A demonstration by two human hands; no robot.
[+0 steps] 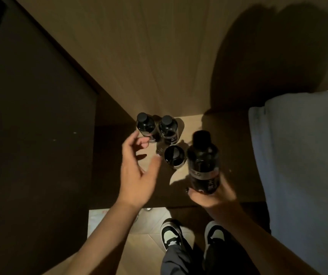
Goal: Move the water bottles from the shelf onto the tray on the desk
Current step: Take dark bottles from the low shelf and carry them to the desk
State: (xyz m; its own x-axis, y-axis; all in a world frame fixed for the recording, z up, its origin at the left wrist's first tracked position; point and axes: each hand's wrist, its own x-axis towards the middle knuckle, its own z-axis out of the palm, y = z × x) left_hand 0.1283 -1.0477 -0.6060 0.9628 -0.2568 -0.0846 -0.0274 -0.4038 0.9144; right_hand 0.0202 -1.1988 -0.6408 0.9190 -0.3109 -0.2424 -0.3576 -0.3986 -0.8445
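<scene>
The right hand point(210, 195) grips a dark, black-capped plastic water bottle point(203, 163) by its base, lifted clear of the wooden shelf point(228, 151). The left hand point(137, 171), fingers loose and holding nothing, reaches toward three matching bottles point(166, 133) standing there, likely to carry two per trip.

In the middle of the frame a wooden shelf point(196, 124) carries three dark bottles with black caps. Two stand side by side at the back, the rear left bottle point(145, 125) and the rear right bottle point(168, 129), nearly touching. The front bottle point(174, 156) stands just below them, seen from above. The right hand point(211, 195) grips the base of a fourth bottle point(203, 163), lifted and tilted, right of the front one. The left hand point(137, 169) hovers with fingers spread and loosely bent, fingertips near the rear left bottle. A grey cloth point(302, 165) fills the right edge. Two shoes point(190, 233) show at the bottom.
</scene>
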